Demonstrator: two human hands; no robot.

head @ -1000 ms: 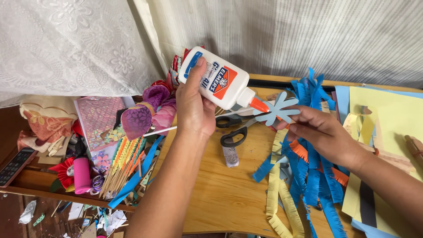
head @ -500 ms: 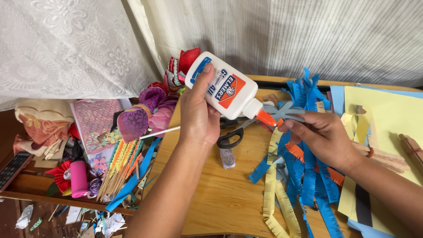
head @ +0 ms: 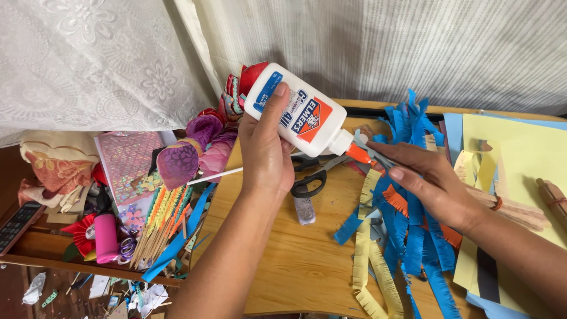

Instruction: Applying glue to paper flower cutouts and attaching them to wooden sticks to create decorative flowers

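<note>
Since a second ago the glue bottle (head: 298,112), gripped in the left hand (head: 266,153), is tilted lower, its orange tip now met by the paper cutout (head: 367,145) pinched in the right hand (head: 434,186).

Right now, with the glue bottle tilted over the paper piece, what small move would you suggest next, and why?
Probably a gentle squeeze from the left hand: the glue bottle is tilted with its orange nozzle right at the small grey-blue paper cutout that the right hand holds, above the wooden table.
</note>
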